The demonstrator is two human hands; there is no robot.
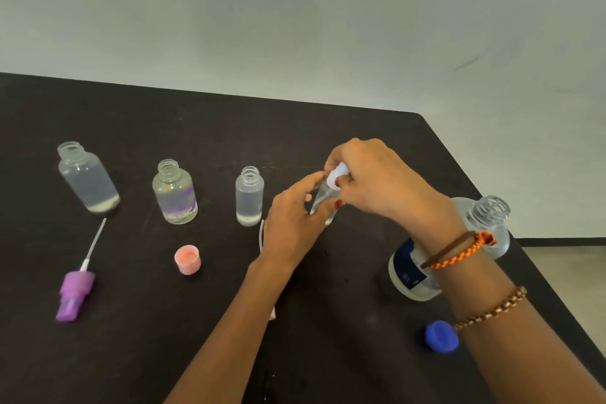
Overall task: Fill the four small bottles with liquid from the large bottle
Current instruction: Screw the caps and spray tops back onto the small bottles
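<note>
Three small clear bottles stand uncapped in a row on the black table (pixel 164 338): a left one (pixel 88 178), a middle one with purple print (pixel 174 192) and a slim one (pixel 249 196); each holds clear liquid. A fourth small bottle (pixel 323 198) is tilted between my hands. My left hand (pixel 295 223) holds its body, and my right hand (pixel 370 179) pinches the white cap (pixel 337 174) at its neck. The large clear bottle (pixel 485 226) with a dark blue label stands uncapped at the right, partly behind my right wrist.
A purple spray pump (pixel 75 292) with its dip tube lies at the front left. A pink cap (pixel 187 259) sits open side up near the middle. A blue cap (pixel 441 336) lies at the front right. The table's right edge runs close to the large bottle.
</note>
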